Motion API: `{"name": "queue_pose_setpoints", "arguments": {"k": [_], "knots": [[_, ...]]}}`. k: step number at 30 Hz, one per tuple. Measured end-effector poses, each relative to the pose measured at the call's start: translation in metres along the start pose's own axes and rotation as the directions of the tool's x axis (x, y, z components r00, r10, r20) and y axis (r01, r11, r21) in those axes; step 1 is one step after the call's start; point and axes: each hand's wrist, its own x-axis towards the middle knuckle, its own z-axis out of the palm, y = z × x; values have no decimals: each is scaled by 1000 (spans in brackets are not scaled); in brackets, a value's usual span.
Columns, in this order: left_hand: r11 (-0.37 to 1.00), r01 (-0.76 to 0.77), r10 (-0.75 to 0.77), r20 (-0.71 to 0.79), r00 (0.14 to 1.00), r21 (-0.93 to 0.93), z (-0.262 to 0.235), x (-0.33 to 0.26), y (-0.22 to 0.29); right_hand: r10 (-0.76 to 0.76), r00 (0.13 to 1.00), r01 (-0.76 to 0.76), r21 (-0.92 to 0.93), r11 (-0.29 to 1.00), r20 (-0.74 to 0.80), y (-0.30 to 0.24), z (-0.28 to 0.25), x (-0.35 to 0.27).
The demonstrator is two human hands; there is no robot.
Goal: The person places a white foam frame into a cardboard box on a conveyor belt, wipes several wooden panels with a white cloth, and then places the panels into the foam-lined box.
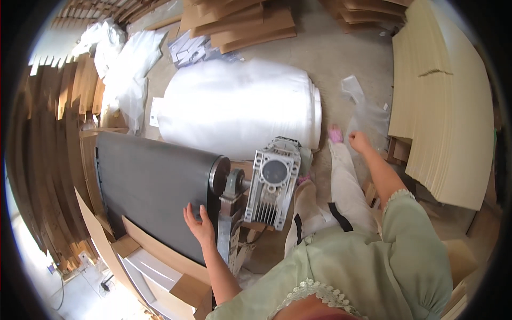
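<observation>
My left hand (200, 226) is open, its fingers spread, over or just beside the dark belt (154, 181) of a conveyor; whether it touches the belt I cannot tell. Right of that hand, at the belt's end, sit a metal roller end (219, 175) and a silver gear motor (271, 184). My right hand (360, 142) is out at my right side above the floor, its fingers curled closed, with nothing seen in it. Beyond the conveyor lies a big white roll (234, 101) of what looks like plastic film.
An open cardboard box (160, 244) with white inside stands against the conveyor's near side. Tall stacks of tan board (442, 106) rise at the right, brown cardboard (53, 144) at the left, flat cardboard (256, 29) at the back. Loose clear plastic (368, 109) lies on the floor.
</observation>
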Motion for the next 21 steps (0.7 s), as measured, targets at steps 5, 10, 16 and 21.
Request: {"name": "queue_pose_setpoints", "arguments": {"k": [5,10,16,21], "knots": [[925,134,-76,-174,982,355,30,-12,-23,-84,996,83,41,996,36,-69,16,149],[712,572,-430,-391,814,408,29,-114,-4,-158,983,157,19,987,88,-110,93,313],[441,796,-897,167,410,414,55,-252,114,-374,923,354,-182,917,-88,-104,173,462],[19,988,-849,525,-65,153,143,-311,182,-51,991,71,-173,982,121,-117,208,457]]}}
